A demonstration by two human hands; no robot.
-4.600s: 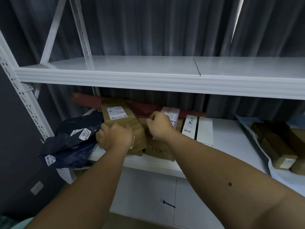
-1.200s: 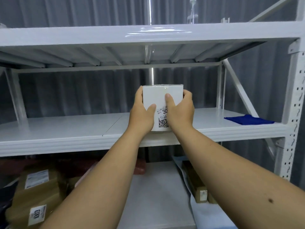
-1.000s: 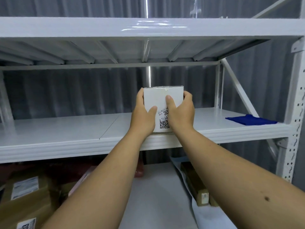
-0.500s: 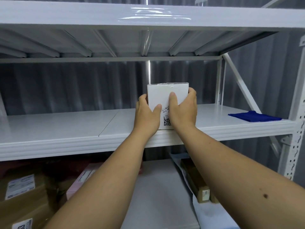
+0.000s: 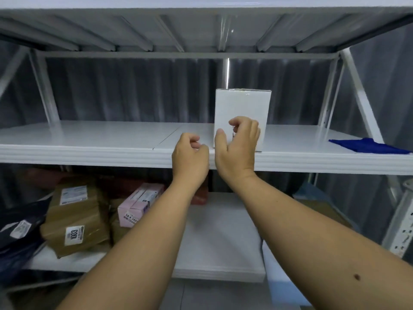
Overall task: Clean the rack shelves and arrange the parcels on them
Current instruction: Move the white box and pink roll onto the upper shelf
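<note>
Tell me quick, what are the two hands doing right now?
Left hand: holds nothing, fingers loosely curled, beside the white box.
Right hand: holds nothing, fingers loose, in front of the box.

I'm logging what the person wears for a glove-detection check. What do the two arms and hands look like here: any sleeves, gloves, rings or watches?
Both arms are bare from the hands to the frame's lower edge: no sleeves show. The left hand and right hand wear no gloves, and no rings, watch or wristband can be seen. The right forearm bears a small dark mole near the frame's right edge.
</note>
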